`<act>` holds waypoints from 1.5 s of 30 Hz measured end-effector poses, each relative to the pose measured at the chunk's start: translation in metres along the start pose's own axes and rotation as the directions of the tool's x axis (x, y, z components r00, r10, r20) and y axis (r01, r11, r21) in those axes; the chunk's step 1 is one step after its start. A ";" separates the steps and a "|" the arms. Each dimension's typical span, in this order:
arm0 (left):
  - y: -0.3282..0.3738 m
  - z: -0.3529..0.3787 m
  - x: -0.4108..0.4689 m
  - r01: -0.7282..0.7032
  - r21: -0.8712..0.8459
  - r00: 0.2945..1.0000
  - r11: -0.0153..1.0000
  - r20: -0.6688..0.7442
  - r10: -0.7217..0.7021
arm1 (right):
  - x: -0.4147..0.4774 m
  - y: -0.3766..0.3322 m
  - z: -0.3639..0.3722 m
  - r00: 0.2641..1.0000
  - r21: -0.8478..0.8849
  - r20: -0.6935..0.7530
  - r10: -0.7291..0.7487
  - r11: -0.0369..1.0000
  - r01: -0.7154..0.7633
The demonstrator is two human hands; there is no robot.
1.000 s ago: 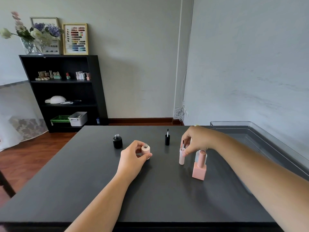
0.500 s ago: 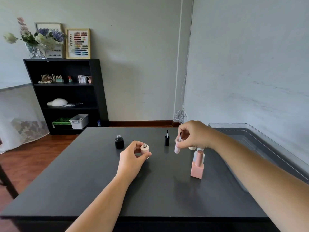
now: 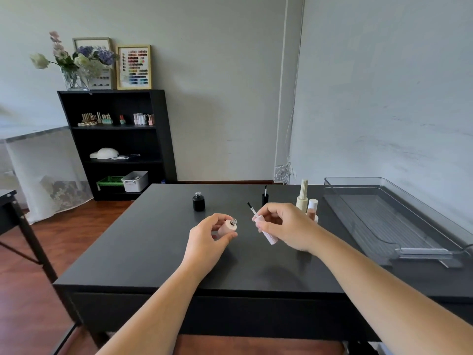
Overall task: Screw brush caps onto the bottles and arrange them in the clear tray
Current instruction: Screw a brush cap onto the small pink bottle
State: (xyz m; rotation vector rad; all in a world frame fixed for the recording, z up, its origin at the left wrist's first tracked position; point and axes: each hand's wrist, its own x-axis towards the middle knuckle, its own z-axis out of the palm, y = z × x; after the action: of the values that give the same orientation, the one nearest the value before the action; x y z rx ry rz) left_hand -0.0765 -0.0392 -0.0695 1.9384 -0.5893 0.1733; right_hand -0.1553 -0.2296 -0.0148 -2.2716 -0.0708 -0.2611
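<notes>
My left hand [image 3: 208, 239] holds a small round pink bottle [image 3: 228, 227] tilted above the black table [image 3: 153, 247], its open metal neck pointing right. My right hand [image 3: 284, 226] grips a pale pink brush cap [image 3: 266, 233], brush tip aimed up-left toward the bottle, a short gap between them. An open black bottle [image 3: 198, 201] stands further back. A black brush cap [image 3: 265, 197] stands upright behind my right hand. A cream capped bottle [image 3: 302, 195] and a pink capped bottle [image 3: 312, 209] stand just right of my hand. The clear tray [image 3: 384, 226] lies at the right.
A black shelf unit [image 3: 117, 144] with small bottles, a green basket and a white bin stands against the back wall. A vase of flowers and framed colour charts sit on top. A dark table leg [image 3: 30, 239] is at the left over wooden floor.
My right hand lifted the pink brush cap off the table and turned it so the brush points toward the bottle. My left hand raised and tilted the pink bottle.
</notes>
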 end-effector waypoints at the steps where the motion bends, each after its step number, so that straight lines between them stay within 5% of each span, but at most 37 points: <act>1: -0.001 -0.002 -0.003 -0.012 0.000 1.000 1.000 0.000 0.012 | -0.004 0.003 0.005 1.000 0.017 -0.004 0.002 1.000 -0.002; 11: -0.004 -0.007 -0.011 -0.032 0.019 0.999 0.999 0.008 0.032 | -0.016 0.021 0.045 0.979 0.292 -0.136 0.155 0.950 -0.110; 20: -0.006 -0.007 -0.009 -0.004 0.000 1.000 1.000 0.008 0.004 | -0.022 0.032 0.048 0.915 0.543 -0.343 0.211 0.840 0.010; 36: -0.003 -0.007 -0.012 -0.072 0.045 0.996 0.996 0.060 0.069 | -0.022 0.032 0.053 0.930 0.369 -0.360 0.071 0.927 0.072; 45: 0.001 -0.005 -0.013 -0.154 0.101 0.984 0.983 0.108 0.143 | -0.021 0.030 0.056 0.964 0.098 -0.267 -0.006 0.995 0.034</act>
State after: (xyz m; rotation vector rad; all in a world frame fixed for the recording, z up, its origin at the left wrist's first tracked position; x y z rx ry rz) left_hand -0.0875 -0.0306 -0.0717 2.0174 -0.8071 0.2066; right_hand -0.1627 -0.2065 -0.0771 -2.1159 0.0325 -0.5589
